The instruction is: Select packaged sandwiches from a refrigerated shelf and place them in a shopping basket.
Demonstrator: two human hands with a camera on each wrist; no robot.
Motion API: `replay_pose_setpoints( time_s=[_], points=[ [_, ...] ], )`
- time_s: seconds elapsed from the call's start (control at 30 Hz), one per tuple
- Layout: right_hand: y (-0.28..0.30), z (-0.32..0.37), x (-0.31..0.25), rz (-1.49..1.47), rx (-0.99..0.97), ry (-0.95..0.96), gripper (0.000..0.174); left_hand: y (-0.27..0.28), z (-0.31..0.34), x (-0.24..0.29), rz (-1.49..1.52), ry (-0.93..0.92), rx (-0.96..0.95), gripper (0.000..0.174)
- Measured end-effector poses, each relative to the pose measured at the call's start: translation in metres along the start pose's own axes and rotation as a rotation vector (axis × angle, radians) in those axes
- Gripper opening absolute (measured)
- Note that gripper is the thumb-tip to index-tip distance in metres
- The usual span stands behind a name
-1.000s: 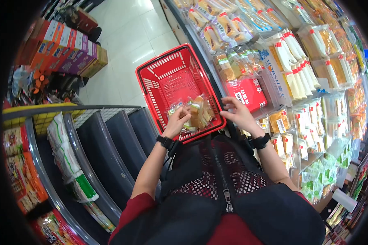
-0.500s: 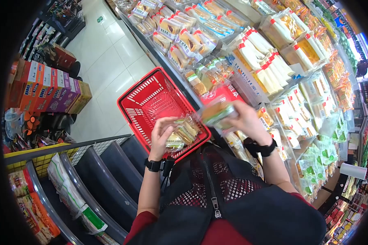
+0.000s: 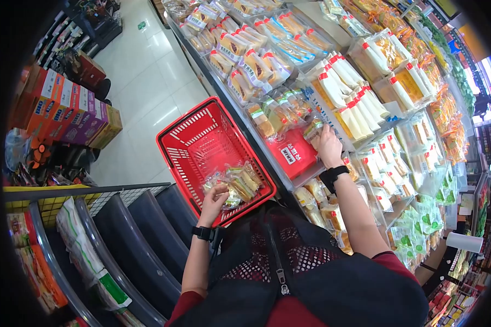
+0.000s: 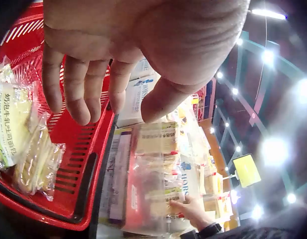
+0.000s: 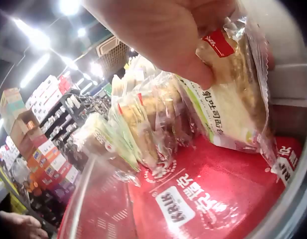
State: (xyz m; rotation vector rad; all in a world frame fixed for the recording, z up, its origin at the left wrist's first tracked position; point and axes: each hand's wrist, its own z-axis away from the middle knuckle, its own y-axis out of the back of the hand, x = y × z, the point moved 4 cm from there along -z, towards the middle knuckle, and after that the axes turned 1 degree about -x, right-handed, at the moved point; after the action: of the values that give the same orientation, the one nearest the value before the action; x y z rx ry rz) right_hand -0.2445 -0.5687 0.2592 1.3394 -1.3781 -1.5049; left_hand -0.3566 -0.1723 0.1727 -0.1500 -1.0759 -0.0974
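My left hand (image 3: pixel 214 204) hovers above the near end of a red shopping basket (image 3: pixel 163 150), its fingers loosely bent around nothing. Several clear-wrapped bread packs (image 3: pixel 244 182) lie in that end of the basket. Over at the display, my right hand (image 3: pixel 329 148) grips a wrapped pack of sliced bread (image 5: pixel 225 107). In the right wrist view the thumb presses on the wrapper's face, while the other fingers are mostly hidden. That pack stands at one end of a clear bin with a red base (image 3: pixel 292 155). More wrapped breads (image 3: pixel 281 111) stand at the bin's opposite end.
Bins of wrapped breads (image 3: pixel 360 103) fill the display to the right. Dark stepped shelves (image 3: pixel 131 240) lie at the left, with a wire rack (image 3: pixel 54 210) beside them. Stacked cartons (image 3: pixel 65 109) stand across the tiled floor (image 3: pixel 155 71).
My right hand, empty at first, held a bread pack between basket and display, and now grips a pack in the red-based bin. My left hand stays over the basket.
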Motion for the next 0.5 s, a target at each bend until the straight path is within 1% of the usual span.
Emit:
replay_pose_setpoints(
  time_s=[0.07, 0.13, 0.2, 0.27, 0.3, 0.33, 0.37, 0.4, 0.43, 0.5],
  points=[
    [0.000, 0.003, 0.001, 0.013, 0.011, 0.022, 0.045, 0.005, -0.003, -0.015, -0.106, 0.038, 0.003, 0.036],
    [0.008, 0.012, -0.003, 0.031, 0.016, 0.040, 0.046, 0.013, -0.008, -0.032, -0.118, 0.065, 0.027, 0.039],
    [0.025, 0.023, -0.014, 0.171, 0.132, 0.128, 0.048, 0.018, -0.016, -0.050, -0.128, 0.096, 0.049, 0.042],
    [0.030, 0.029, -0.019, 0.168, 0.100, 0.149, 0.047, 0.026, -0.026, -0.067, -0.307, 0.105, 0.119, 0.048],
    [0.029, 0.031, -0.017, 0.180, 0.116, 0.169, 0.046, 0.033, -0.037, -0.087, -0.360, 0.145, 0.126, 0.053],
    [0.027, 0.034, -0.016, 0.191, 0.131, 0.189, 0.044, 0.031, -0.042, -0.084, -0.390, 0.151, 0.151, 0.055],
    [0.025, 0.033, -0.013, 0.185, 0.119, 0.184, 0.045, 0.031, -0.050, -0.084, -0.524, 0.040, 0.159, 0.055],
    [0.022, 0.032, -0.010, 0.178, 0.101, 0.191, 0.045, 0.032, -0.059, -0.091, -0.521, 0.063, 0.172, 0.056],
    [0.018, 0.031, -0.006, 0.195, 0.099, 0.182, 0.046, 0.029, -0.066, -0.083, -0.677, -0.010, 0.180, 0.057],
    [0.021, 0.033, -0.012, 0.200, 0.092, 0.177, 0.050, 0.028, -0.082, -0.095, -0.661, 0.042, 0.202, 0.059]
  ],
)
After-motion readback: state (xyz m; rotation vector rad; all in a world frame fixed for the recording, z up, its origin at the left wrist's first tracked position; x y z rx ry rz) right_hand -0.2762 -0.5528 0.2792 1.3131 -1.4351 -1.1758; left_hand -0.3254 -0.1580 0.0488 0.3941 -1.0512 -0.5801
